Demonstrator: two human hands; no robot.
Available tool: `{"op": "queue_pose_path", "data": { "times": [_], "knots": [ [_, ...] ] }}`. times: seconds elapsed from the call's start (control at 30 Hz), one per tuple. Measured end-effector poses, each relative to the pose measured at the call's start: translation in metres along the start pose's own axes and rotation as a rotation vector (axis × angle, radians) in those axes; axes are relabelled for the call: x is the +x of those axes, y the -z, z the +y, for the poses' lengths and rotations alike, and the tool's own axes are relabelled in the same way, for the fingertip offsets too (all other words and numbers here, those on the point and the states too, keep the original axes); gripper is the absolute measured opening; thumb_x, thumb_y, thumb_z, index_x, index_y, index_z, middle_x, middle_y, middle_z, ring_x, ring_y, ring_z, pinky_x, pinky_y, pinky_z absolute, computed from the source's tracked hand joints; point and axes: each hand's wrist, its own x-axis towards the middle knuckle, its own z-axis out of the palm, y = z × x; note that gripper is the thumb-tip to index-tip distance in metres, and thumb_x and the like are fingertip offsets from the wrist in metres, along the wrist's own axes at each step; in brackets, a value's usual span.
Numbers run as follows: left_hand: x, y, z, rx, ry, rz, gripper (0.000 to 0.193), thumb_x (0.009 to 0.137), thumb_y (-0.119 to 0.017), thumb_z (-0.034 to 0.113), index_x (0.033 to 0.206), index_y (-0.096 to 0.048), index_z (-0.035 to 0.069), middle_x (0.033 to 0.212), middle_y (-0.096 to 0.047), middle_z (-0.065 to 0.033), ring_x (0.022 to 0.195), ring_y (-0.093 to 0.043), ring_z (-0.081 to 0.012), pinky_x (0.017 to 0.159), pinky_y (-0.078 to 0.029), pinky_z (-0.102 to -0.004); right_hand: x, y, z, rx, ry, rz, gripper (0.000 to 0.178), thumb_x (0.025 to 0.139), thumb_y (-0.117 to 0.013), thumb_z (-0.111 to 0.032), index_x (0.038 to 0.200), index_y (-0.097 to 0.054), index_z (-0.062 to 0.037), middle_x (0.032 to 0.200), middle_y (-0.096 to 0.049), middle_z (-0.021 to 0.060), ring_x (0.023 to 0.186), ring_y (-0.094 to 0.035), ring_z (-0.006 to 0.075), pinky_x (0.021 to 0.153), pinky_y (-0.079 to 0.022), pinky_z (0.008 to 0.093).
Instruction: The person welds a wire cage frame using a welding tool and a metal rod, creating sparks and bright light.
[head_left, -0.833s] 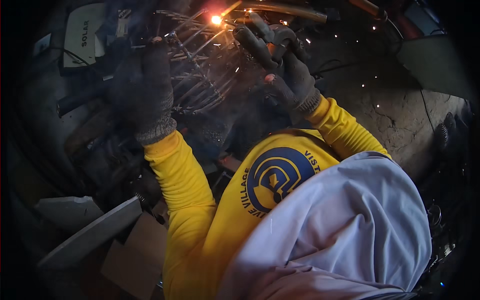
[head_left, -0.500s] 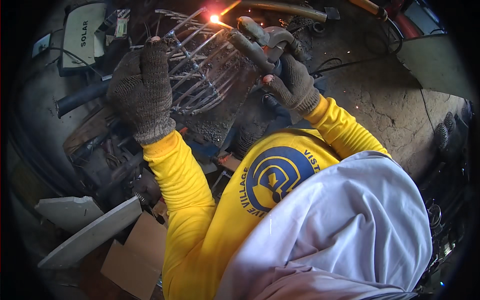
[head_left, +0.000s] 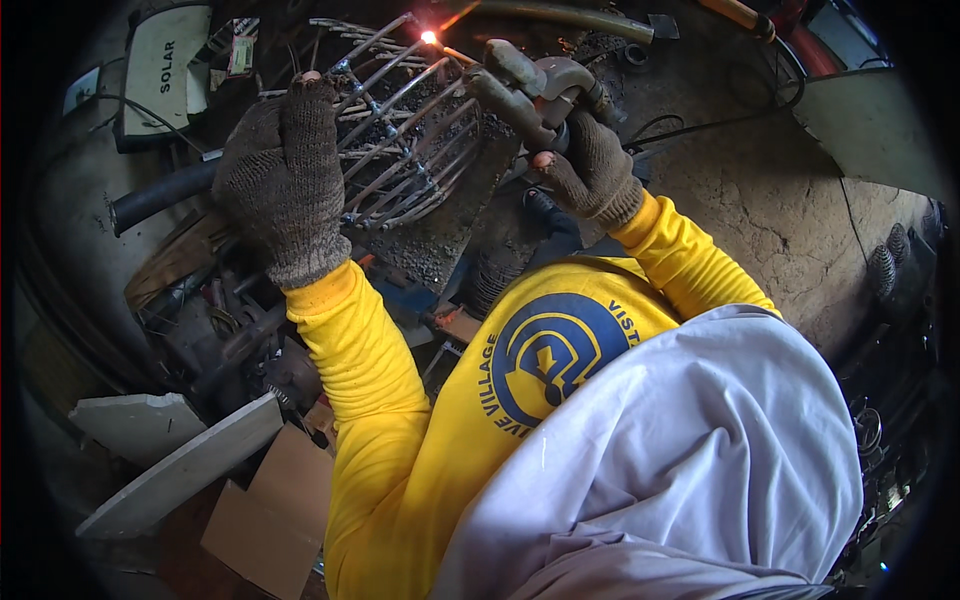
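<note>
A grille of metal rods [head_left: 405, 130], curved like a basket, lies at the top centre. My left hand [head_left: 285, 170], in a brown knit glove with a bare thumb tip, is closed at the grille's left edge; its curled fingers are partly hidden. My right hand [head_left: 590, 170], gloved alike, grips a welding electrode holder [head_left: 530, 95] with thick, worn jaws. From the jaws a short glowing electrode [head_left: 459, 57] reaches left. Its tip meets a bright arc [head_left: 429, 37] near the grille's upper rods.
A pale case [head_left: 165, 75] stands at the upper left beside a dark pipe [head_left: 165, 195]. Cable [head_left: 690, 127] runs behind my right hand. A long metal tube [head_left: 570, 18] lies beyond the grille. Boards [head_left: 185, 465] and cardboard [head_left: 275, 510] lie at lower left.
The electrode holder has shifted slightly down and to the right, with my right hand following a little. The arc's glow is smaller. My left hand stays where it was.
</note>
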Motion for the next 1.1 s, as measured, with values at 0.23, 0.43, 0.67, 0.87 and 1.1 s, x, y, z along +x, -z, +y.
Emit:
{"op": "queue_pose_path", "data": {
  "times": [0.23,0.43,0.67,0.87,1.1],
  "knots": [
    [0.002,0.002,0.003,0.01,-0.035,-0.009,0.038,0.092,-0.067,0.038,0.08,-0.069,0.003,0.065,-0.061,-0.0087,0.061,-0.058,-0.0201,0.061,-0.045,-0.0333,-0.008,0.008,0.002,-0.016,-0.053,-0.055,0.053,0.087,-0.069,-0.04,0.118,-0.055,0.0016,0.096,-0.065,0.0246,0.088,-0.065,0.0428,0.078,-0.051,0.0431],
    [-0.001,0.002,0.002,0.014,-0.034,0.012,0.036,0.09,-0.07,0.037,0.078,-0.071,0.003,0.072,-0.067,-0.0122,0.064,-0.066,-0.0285,0.06,-0.05,-0.036,-0.01,0.008,-0.002,0.019,-0.047,-0.033,0.056,0.089,-0.067,-0.041,0.121,-0.055,0.0021,0.096,-0.064,0.0243,0.089,-0.065,0.0418,0.079,-0.051,0.0427],
    [-0.004,0.004,0.0,-0.004,-0.016,0.014,0.036,0.09,-0.071,0.038,0.08,-0.071,0.003,0.07,-0.066,-0.01,0.063,-0.063,-0.0233,0.06,-0.048,-0.0337,-0.01,0.008,-0.006,0.051,-0.089,-0.06,0.057,0.088,-0.067,-0.041,0.123,-0.054,0.0026,0.099,-0.064,0.0237,0.091,-0.064,0.0407,0.082,-0.051,0.0421],
    [-0.009,0.01,0.009,-0.042,-0.043,0.026,0.033,0.09,-0.071,0.038,0.084,-0.072,0.005,0.07,-0.067,-0.0084,0.064,-0.061,-0.0175,0.062,-0.047,-0.0323,-0.014,0.011,-0.01,0.052,-0.076,-0.059,0.056,0.088,-0.067,-0.04,0.123,-0.054,0.0023,0.098,-0.064,0.0239,0.091,-0.064,0.0416,0.082,-0.05,0.0423],
    [-0.013,0.013,0.009,-0.037,-0.096,0.06,0.03,0.088,-0.074,0.034,0.085,-0.072,0.004,0.072,-0.068,-0.0098,0.065,-0.064,-0.0214,0.063,-0.048,-0.0334,-0.021,0.014,-0.007,0.028,-0.048,-0.065,0.052,0.089,-0.065,-0.041,0.117,-0.055,0.0013,0.094,-0.063,0.0232,0.085,-0.063,0.0412,0.077,-0.05,0.0426]
  ]
}}
